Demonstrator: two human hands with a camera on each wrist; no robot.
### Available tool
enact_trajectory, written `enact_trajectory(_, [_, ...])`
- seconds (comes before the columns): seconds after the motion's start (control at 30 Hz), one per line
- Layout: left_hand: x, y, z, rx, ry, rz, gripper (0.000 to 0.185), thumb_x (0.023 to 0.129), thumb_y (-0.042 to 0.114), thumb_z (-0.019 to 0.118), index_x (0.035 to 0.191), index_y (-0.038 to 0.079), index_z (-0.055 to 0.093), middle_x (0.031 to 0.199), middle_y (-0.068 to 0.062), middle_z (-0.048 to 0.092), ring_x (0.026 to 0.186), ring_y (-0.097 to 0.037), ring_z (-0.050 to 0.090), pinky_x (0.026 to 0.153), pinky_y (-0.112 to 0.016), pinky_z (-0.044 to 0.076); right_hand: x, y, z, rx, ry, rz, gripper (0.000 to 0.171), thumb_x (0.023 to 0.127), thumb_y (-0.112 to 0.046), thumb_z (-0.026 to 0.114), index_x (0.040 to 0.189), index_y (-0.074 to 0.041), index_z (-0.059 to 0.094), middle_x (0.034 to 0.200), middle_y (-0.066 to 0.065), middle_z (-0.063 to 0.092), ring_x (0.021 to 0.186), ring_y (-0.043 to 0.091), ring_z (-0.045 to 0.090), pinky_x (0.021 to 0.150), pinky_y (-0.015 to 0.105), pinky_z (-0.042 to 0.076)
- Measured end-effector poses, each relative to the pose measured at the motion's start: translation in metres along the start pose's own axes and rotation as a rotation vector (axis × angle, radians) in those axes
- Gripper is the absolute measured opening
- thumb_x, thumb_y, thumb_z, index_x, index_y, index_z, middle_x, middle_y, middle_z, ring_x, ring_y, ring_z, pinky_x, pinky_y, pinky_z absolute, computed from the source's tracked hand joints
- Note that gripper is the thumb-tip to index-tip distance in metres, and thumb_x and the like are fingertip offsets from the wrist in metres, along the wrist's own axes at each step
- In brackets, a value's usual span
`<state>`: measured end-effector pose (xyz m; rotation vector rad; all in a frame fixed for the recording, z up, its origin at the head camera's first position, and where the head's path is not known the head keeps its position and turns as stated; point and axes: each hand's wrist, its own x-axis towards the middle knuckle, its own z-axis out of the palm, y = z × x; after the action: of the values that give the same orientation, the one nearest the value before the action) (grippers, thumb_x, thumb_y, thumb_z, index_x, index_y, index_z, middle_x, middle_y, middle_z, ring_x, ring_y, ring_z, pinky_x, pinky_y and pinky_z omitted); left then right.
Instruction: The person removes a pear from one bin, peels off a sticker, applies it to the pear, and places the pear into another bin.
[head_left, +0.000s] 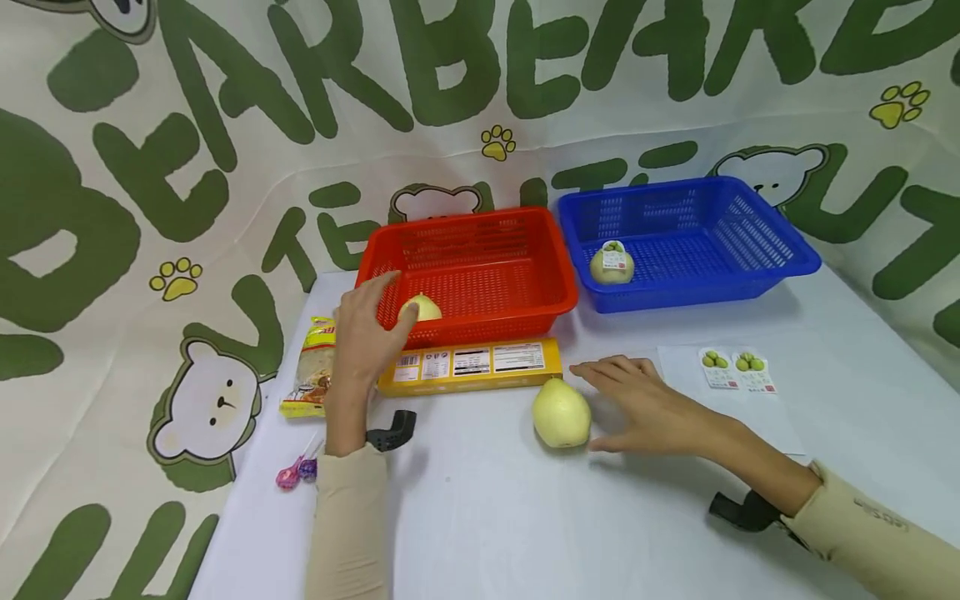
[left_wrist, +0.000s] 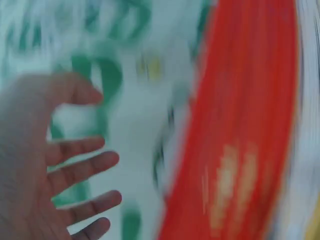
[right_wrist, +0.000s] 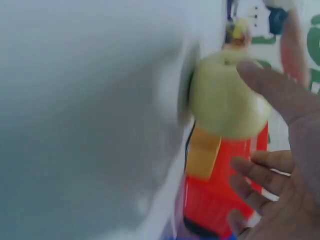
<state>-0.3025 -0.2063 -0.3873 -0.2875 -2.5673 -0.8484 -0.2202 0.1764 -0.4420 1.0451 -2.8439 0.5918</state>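
While the right hand (head_left: 645,400) lies flat with straight fingers just beside the pear (head_left: 561,412), near the table's (head_left: 487,517) middle, it grips nothing; the blurred wrist view suggests the thumb may touch the fruit. The left hand (head_left: 367,329), fingers loosely spread and empty, hovers at the red basket's (head_left: 525,304) front rim. The pear looks firm, smooth, bruisable: cup its broad belly.

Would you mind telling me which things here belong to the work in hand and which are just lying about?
In use: pear on the table, pear in the red basket, stickered pear, blue basket, sticker sheet.
Lying about: yellow box, snack packet, lollipops.
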Motion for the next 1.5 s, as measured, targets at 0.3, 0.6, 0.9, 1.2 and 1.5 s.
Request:
enact_trajectory(0.3, [-0.049, 0.175, 0.092, -0.011, -0.117, 0.660, 0.035, 0.093, 0.031, 0.060, 0.123, 0.014, 0.069, 0.124, 0.000, 0.066, 0.116, -0.018, 0.057, 0.100, -0.034, 0.044, -0.048, 0.071, -0.047, -0.168, 0.213, 0.027, 0.050, 0.076, -0.023, 0.087, 0.120, -0.005, 0.070, 0.117, 0.011, 0.067, 0.113, 0.034, 0.055, 0.082, 0.050, 0.034])
enact_trajectory(0.6, [-0.075, 0.222, 0.190, 0.224, -0.449, 0.626, 0.041, 0.103, 0.038, 0.048, 0.138, 0.023, 0.061, 0.139, 0.008, 0.057, 0.126, -0.009, 0.053, 0.103, -0.024, 0.042, -0.074, 0.119, -0.043, -0.213, 0.146, 0.161, 0.038, 0.075, -0.021, 0.088, 0.107, -0.006, 0.076, 0.110, 0.012, 0.069, 0.108, 0.035, 0.058, 0.078, 0.050, 0.032])
enact_trajectory(0.9, [-0.090, 0.211, 0.231, 0.369, -0.559, 0.602, 0.040, 0.103, 0.046, 0.045, 0.138, 0.031, 0.060, 0.144, 0.014, 0.051, 0.134, -0.006, 0.042, 0.105, -0.026, 0.038, -0.075, 0.127, -0.033, -0.305, 0.203, 0.012, 0.016, 0.071, -0.010, 0.088, 0.084, -0.012, 0.078, 0.086, 0.001, 0.070, 0.085, 0.027, 0.063, 0.071, 0.047, 0.036])
enact_trajectory(1.2, [-0.091, 0.221, 0.237, 0.282, -0.592, 0.562, 0.045, 0.103, 0.053, 0.042, 0.140, 0.031, 0.058, 0.145, 0.014, 0.049, 0.136, -0.007, 0.040, 0.108, -0.029, 0.034, -0.075, 0.117, -0.081, -0.316, 0.525, 0.099, 0.013, 0.073, 0.000, 0.081, 0.085, -0.001, 0.075, 0.082, 0.013, 0.071, 0.084, 0.032, 0.060, 0.070, 0.047, 0.035])
enact_trajectory(1.5, [-0.076, 0.228, 0.190, -1.045, -0.445, -0.280, 0.031, 0.094, 0.042, 0.065, 0.101, 0.012, 0.070, 0.087, 0.004, 0.069, 0.078, -0.008, 0.067, 0.072, -0.025, 0.051, -0.056, 0.039, -0.080, -0.364, 0.747, -0.334, 0.038, 0.103, -0.024, 0.052, 0.087, 0.002, 0.073, 0.084, 0.014, 0.070, 0.082, 0.037, 0.063, 0.068, 0.049, 0.037])
